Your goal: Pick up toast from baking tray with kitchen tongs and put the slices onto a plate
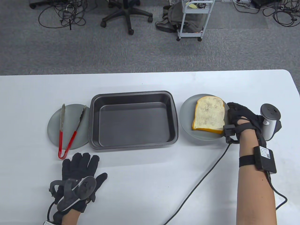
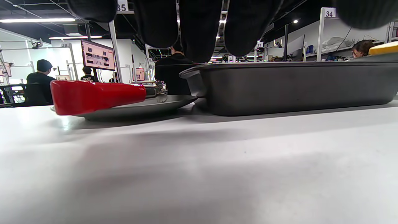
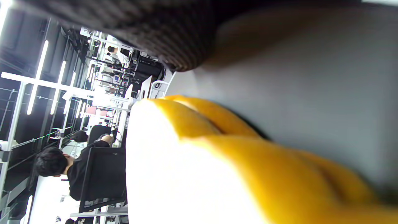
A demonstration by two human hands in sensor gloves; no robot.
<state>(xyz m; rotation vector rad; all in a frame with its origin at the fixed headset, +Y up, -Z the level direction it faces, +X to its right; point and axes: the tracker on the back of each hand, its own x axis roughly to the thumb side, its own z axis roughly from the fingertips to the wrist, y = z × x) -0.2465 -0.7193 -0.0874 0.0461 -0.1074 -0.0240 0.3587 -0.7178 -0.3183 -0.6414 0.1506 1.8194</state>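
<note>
The dark baking tray (image 1: 133,121) in the middle of the table holds nothing. Left of it, red-handled tongs (image 1: 60,140) lie on a grey plate (image 1: 54,126), their jaws apart. My left hand (image 1: 80,161) rests flat on the table just below the tongs' hinge end, fingers straight and holding nothing. Toast (image 1: 208,114) with an orange crust is stacked on the right grey plate (image 1: 186,117). My right hand (image 1: 236,112) sits at that plate's right rim beside the toast, fingers curled over the rim. In the right wrist view, the toast (image 3: 186,174) fills the frame.
The left wrist view shows the tongs' red handle (image 2: 93,96) and the tray's wall (image 2: 295,87) close ahead. A cable (image 1: 206,178) trails from my right wrist across the table. Beyond the far edge stand an office chair (image 1: 127,14) and a white cart (image 1: 194,21).
</note>
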